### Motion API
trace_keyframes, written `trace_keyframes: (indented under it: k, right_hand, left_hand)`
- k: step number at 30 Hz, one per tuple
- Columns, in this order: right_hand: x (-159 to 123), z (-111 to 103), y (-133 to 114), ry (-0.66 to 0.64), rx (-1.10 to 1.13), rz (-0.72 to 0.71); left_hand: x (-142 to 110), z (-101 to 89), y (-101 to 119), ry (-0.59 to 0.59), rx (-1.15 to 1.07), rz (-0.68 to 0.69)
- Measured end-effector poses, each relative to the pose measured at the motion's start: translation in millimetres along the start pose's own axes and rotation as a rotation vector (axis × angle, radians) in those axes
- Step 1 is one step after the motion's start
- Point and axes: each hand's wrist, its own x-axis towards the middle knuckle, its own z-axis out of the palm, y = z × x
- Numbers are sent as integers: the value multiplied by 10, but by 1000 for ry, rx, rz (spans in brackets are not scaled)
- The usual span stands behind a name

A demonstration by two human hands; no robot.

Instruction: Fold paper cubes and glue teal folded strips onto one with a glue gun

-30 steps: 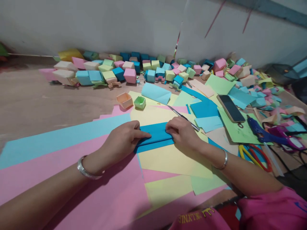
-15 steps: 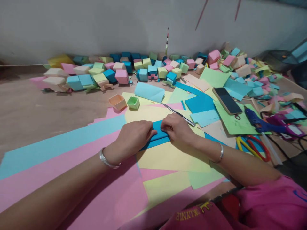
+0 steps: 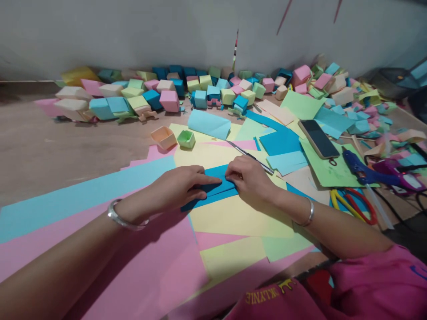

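A folded strip of blue paper (image 3: 216,189) lies on yellow sheets in front of me, its upper layer folded over the lower. My left hand (image 3: 182,186) rests on its left part, the index finger stretched along the fold and the thumb apart below. My right hand (image 3: 248,178) pinches the strip at its right end, fingertips curled together; that end is partly hidden under the hand. Just beyond my right hand lies a craft knife (image 3: 248,155). A small peach paper box (image 3: 163,137) and a small green paper box (image 3: 186,139) stand farther off.
Several coloured paper cubes (image 3: 170,101) line the wall. To the right lie a phone (image 3: 318,138), a blue glue gun (image 3: 363,169) and scissors (image 3: 356,206) with yellow and red handles. Pink sheets (image 3: 150,266) spread out on the near left.
My left hand has slid left along the blue strip and its index finger has straightened out. The right hand keeps its pinch at nearly the same spot.
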Motion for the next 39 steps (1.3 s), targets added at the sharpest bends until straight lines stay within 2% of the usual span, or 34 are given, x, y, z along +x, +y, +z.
trace_keyframes:
  k: [2,4,6,7,10,14,17,19,22,25,28,31,39]
  right_hand:
    - [-20,-20,-70,69,-175,-95]
    - [-57,-35,-184,116,-357,-277]
    - [-116,-32,-312,63,-463,-445]
    - [-151,-25,-368,16,-493,-486]
    - [-260,-12,-475,-103,-574,-462]
    - [-371,-106,-533,-218,-750,-316]
    - [-421,-209,-602,-244,-863,-172]
    - [-438,-235,-654,-235,-874,-141]
    - [-440,-189,-690,-236,-809,-240]
    - [-422,-103,-671,-321,-730,-351]
    - [-403,-61,-642,-378,-697,-378]
    - [-394,-62,-627,-367,-684,-375]
    - [-405,-66,-589,-345,-660,-379]
  left_hand:
    - [20,-10,-3,-6,-7,12]
    - [31,-11,-7,5,-16,42]
    - [34,-4,-19,20,-24,80]
    - [32,1,-26,23,-27,89]
    - [25,11,-43,18,-29,79]
    - [22,4,-38,6,-28,59]
    - [22,-5,-35,0,-25,51]
    - [22,-8,-45,0,-24,50]
    - [26,-1,-58,2,-31,51]
    - [38,20,-19,23,-51,27]
    - [37,28,78,99,-19,-64]
    - [7,-1,124,109,23,-161]
    - [-167,-100,-197,5,125,-279]
